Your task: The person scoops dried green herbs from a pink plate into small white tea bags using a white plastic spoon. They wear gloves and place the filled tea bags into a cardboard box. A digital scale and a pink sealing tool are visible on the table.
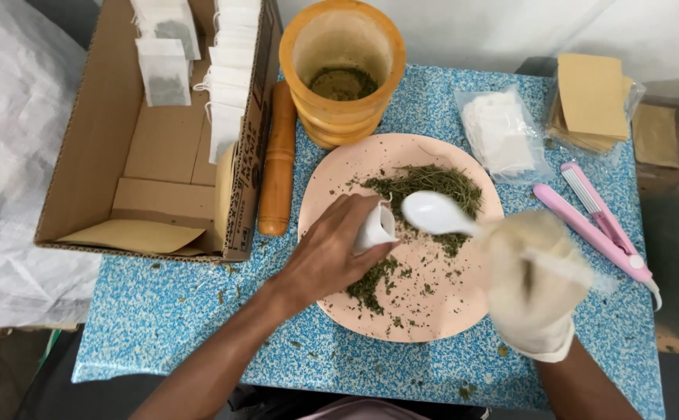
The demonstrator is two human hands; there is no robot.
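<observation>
Bare left hand (331, 253) pinches a small white filter bag (376, 225) over the round pink plate (432, 319); gloved right hand (537, 284) grips a white plastic spoon (435, 213). Dried green herbs (432, 185) lie toward twelve o'clock, rim bare at six.

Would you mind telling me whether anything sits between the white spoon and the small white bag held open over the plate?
Nothing visible does. The white spoon in the gloved right hand hovers just beside the bag in the left hand, above the pink plate.

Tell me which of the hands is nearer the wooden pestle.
Left. The left hand is just right of the wooden pestle; the gloved right hand is across the plate.
</observation>
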